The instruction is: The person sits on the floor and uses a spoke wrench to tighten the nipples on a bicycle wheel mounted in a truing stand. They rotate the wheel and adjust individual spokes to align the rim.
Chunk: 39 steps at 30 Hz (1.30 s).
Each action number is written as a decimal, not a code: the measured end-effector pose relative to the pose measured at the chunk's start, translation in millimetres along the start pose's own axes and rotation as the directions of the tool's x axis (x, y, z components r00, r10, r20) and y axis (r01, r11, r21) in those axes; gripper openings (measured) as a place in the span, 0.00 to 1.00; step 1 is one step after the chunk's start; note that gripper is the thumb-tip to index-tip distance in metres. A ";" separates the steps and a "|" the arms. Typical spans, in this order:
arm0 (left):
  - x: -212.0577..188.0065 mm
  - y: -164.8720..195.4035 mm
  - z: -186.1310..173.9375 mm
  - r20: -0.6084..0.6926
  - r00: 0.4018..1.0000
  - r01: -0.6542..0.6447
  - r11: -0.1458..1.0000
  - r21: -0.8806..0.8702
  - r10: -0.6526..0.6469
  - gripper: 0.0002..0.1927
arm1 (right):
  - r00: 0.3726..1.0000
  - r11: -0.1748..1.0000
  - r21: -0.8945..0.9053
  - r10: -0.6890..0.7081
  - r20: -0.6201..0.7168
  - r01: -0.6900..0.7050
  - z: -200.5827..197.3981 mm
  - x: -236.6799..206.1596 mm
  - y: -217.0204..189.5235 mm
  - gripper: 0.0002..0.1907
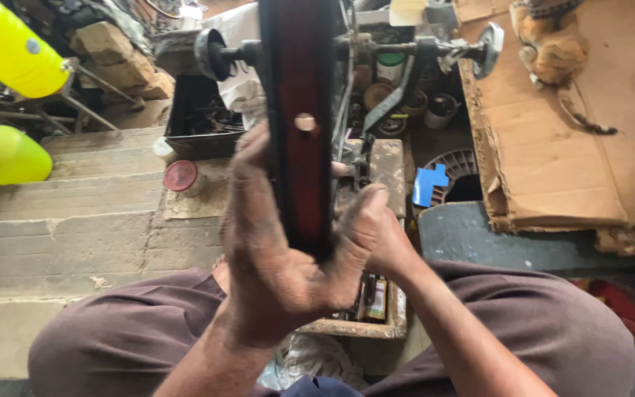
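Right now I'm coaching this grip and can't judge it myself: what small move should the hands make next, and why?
Probably steady the grip before anything else. The left hand and right hand clasp only the near end of the dark red bar, which runs up to a metal axle with a disc at each end. With the weight apparently sitting far from the hands, sliding one hand slightly up the bar should steady it.

Dark red-brown bar (299,110), long & flat w/ a round brass-coloured stud partway up, stands upright btwn both palms, lower end pinched at hand level, upper part rising above fingers.
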<state>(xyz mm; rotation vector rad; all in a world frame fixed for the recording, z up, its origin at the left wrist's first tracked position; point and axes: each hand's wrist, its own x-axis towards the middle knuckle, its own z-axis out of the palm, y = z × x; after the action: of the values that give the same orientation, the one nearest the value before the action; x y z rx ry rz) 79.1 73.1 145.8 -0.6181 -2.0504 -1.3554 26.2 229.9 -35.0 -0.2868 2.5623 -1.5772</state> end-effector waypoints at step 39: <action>69.6 34.6 -10.5 -0.036 0.999 0.034 0.991 0.131 -0.030 0.40 | 0.892 0.546 0.718 0.378 0.248 -0.431 -30.4 20.2 10.6 0.26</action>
<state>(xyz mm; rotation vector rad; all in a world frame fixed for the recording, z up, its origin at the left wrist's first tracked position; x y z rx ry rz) 54.8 80.0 220.1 -0.5036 -2.1112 -1.2279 -0.7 256.5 -30.9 0.3283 1.4965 -2.1738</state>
